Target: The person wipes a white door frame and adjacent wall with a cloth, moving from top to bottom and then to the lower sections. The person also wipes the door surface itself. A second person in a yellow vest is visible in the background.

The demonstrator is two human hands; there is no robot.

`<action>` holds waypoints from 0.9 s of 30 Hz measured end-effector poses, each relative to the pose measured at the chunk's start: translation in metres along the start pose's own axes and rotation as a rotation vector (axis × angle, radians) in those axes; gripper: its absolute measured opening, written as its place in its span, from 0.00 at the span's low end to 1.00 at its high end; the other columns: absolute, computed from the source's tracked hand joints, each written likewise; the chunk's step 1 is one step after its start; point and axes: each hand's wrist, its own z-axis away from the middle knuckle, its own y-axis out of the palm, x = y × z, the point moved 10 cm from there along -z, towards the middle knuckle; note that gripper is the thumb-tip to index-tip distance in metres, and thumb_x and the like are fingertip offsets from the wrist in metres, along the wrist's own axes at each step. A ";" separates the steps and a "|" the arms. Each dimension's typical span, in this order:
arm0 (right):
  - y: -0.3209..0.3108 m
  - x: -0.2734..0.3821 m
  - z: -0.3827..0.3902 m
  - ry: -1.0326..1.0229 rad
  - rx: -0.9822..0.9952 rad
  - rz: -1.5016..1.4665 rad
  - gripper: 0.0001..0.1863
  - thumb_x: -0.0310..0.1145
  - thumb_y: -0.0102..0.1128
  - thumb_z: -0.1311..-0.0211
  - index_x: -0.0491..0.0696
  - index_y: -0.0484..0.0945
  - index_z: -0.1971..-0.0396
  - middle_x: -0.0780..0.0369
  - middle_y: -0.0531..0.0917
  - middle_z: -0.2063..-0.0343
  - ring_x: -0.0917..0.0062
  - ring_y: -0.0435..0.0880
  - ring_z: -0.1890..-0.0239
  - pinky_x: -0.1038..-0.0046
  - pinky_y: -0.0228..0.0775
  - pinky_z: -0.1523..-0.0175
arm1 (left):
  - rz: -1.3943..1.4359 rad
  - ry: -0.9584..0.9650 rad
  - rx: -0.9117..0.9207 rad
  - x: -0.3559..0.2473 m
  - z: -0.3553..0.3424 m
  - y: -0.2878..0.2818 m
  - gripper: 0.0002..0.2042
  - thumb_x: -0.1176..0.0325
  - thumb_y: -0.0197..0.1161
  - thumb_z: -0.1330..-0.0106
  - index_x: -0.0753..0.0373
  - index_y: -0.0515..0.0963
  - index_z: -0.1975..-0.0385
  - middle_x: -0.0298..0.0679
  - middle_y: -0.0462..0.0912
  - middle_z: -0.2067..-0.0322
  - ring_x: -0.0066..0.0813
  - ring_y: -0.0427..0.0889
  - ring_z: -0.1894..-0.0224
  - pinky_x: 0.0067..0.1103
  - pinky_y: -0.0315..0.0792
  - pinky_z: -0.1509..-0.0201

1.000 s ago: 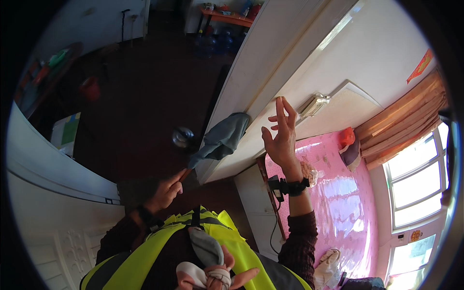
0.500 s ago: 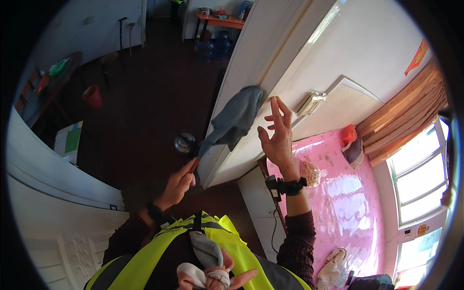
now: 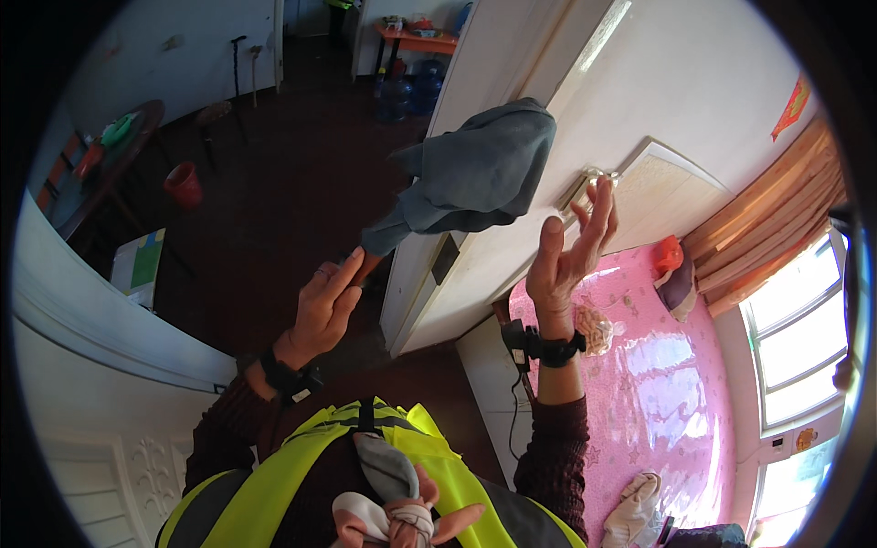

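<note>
My left hand (image 3: pixel 324 306) grips the thin handle (image 3: pixel 368 267) of a stick wrapped in a grey cloth (image 3: pixel 480 173), which is raised against the white door (image 3: pixel 512 110). My right hand (image 3: pixel 568 256) is open (fingers spread), holding nothing, just beside the cloth.

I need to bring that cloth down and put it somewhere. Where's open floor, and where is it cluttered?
Bare dark floor lies between the red bucket and the white door, under the grey cloth that the left hand lifts on a stick. Crowded: blue water jugs by the orange table. The open right hand is raised near the door.
</note>
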 end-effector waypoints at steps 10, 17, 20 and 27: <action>0.084 -0.019 0.053 -0.290 0.286 0.244 0.36 0.40 0.65 0.42 0.56 0.65 0.33 0.49 0.61 0.32 0.48 0.59 0.30 0.43 0.44 0.29 | -0.240 -0.050 0.131 0.029 0.052 0.008 0.24 0.71 0.58 0.31 0.57 0.69 0.34 0.49 0.76 0.61 0.45 0.80 0.69 0.34 0.74 0.71; 0.091 -0.019 0.118 -0.364 0.320 0.397 0.30 0.29 0.69 0.51 0.62 0.76 0.44 0.66 0.75 0.40 0.64 0.66 0.34 0.47 0.43 0.28 | -0.029 -0.334 0.235 0.040 0.130 0.016 0.25 0.70 0.57 0.31 0.57 0.67 0.33 0.47 0.76 0.63 0.45 0.78 0.67 0.32 0.73 0.63; 0.101 -0.006 0.104 -0.400 0.369 0.426 0.28 0.29 0.67 0.51 0.63 0.78 0.46 0.69 0.78 0.43 0.70 0.68 0.37 0.50 0.42 0.27 | 0.073 -0.343 0.150 0.035 0.135 0.013 0.25 0.69 0.57 0.30 0.58 0.66 0.32 0.45 0.76 0.65 0.42 0.76 0.67 0.30 0.72 0.61; 0.098 0.025 0.042 -0.427 0.335 0.341 0.21 0.34 0.62 0.40 0.53 0.79 0.45 0.63 0.77 0.44 0.67 0.67 0.36 0.52 0.42 0.26 | 0.213 -0.341 0.027 0.065 0.096 0.028 0.24 0.68 0.55 0.27 0.63 0.64 0.31 0.41 0.74 0.68 0.33 0.73 0.69 0.26 0.70 0.62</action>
